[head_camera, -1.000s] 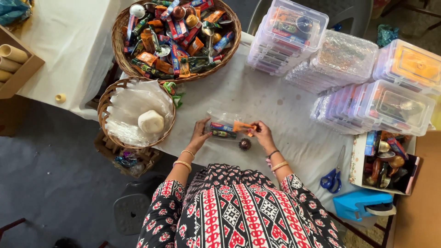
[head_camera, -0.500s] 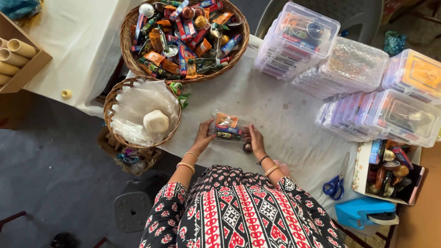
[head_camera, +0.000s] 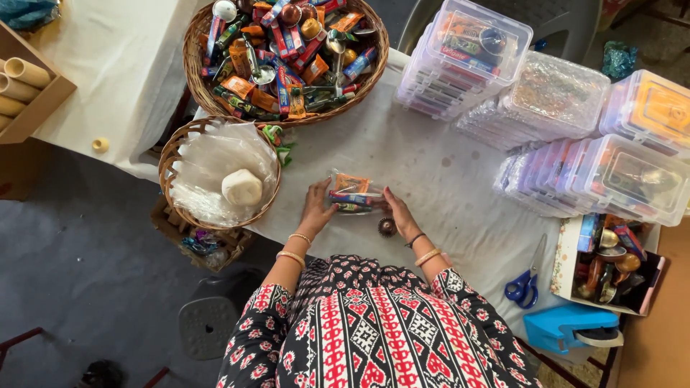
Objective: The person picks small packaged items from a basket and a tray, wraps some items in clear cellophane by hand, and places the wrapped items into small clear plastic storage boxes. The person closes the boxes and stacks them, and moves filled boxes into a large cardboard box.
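light: bright, even, diffuse, source not seen | shadows: soft, faint, under baskets (head_camera: 215, 172) and boxes (head_camera: 503, 79) on white desk (head_camera: 431, 172) | glare: mild sheen on box lids and plastic wrap | focus: sharp at centre, hands (head_camera: 316, 208) clear | edges: wide-angle bending, corners slightly soft | floor (head_camera: 86, 273): darker, dim
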